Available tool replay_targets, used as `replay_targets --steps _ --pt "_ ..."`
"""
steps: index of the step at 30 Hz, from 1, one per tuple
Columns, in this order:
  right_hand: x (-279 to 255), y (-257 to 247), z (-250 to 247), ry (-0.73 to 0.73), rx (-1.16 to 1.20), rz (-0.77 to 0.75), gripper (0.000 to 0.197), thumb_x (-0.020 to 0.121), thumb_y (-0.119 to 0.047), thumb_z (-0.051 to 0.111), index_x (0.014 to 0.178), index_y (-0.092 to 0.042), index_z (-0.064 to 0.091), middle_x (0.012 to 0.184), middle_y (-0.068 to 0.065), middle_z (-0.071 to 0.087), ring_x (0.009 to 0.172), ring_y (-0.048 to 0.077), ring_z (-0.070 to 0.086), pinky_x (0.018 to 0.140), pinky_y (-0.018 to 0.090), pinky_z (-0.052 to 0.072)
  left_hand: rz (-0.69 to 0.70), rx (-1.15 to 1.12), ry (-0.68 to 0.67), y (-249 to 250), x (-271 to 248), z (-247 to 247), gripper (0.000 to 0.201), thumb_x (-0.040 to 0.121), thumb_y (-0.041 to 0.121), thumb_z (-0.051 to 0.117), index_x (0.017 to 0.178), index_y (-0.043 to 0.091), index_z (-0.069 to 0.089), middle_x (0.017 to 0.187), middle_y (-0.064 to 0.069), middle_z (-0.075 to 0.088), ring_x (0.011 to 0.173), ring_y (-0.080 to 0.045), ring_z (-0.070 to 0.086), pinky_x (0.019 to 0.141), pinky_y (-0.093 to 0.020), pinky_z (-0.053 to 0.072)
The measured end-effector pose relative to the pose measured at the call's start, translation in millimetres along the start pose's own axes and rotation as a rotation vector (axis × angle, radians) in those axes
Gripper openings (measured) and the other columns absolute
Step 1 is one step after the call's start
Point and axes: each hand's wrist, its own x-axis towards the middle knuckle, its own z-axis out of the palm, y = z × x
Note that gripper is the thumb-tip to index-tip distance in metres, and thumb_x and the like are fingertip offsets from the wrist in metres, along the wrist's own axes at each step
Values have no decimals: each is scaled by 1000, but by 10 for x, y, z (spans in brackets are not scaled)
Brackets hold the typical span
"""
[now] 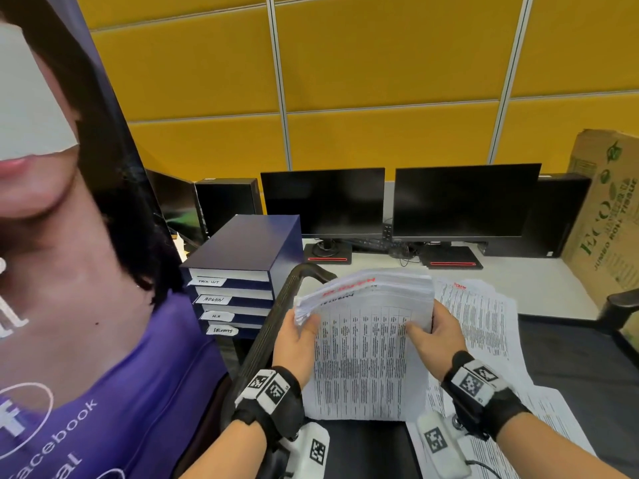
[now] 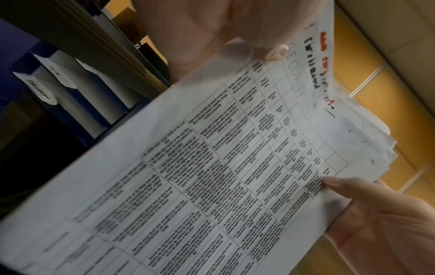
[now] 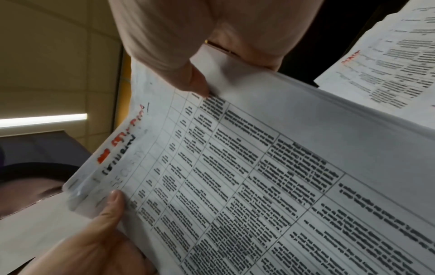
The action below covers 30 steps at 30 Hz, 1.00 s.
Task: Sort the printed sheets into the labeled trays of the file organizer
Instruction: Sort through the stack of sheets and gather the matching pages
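Note:
I hold a thick stack of printed sheets upright in front of me with both hands. The top sheet is a table of small text with red and black writing at its head. My left hand grips the stack's left edge, thumb on the front. My right hand grips the right edge the same way. In the wrist views each thumb presses on the top sheet. The dark blue file organizer stands to the left, with several trays labeled from the top TASK LIST, ADMIN, H.R and SECURITY.
More printed sheets lie spread to the right on a dark surface. A black curved armrest rises between the organizer and the stack. Two dark monitors stand behind on a white desk. A cardboard box is at right, a large poster at left.

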Motion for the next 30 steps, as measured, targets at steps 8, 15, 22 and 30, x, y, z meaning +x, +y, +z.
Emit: replay_targets --steps 8,15,22,30 --pt "-87 172 60 -64 -8 13 50 85 10 52 120 -25 45 104 -8 62 92 6 62 60 12 51 -76 114 -73 -53 -109 57 13 98 19 47 108 24 41 99 5 60 89 -3 59 78 -25 49" --pt "-48 184 67 -59 -105 -6 44 91 4 47 125 -24 43 105 -18 55 102 3 55 77 7 41 -105 126 -22 -16 -80 57 21 97 10 46 105 30 43 99 13 57 90 2 54 82 -18 43" --pt "-59 241 111 -47 -82 13 49 87 10 47 122 -24 43 104 -12 59 90 4 60 70 12 52 -101 150 5 -68 -144 69 16 95 13 51 104 20 40 90 6 57 78 1 54 59 -7 42" --pt "-17 248 50 -152 -202 77 50 92 6 42 137 -13 34 122 -4 47 115 7 43 99 22 33 -180 203 -21 -111 -110 23 13 97 18 49 105 23 39 93 9 57 83 -2 55 79 -26 41"
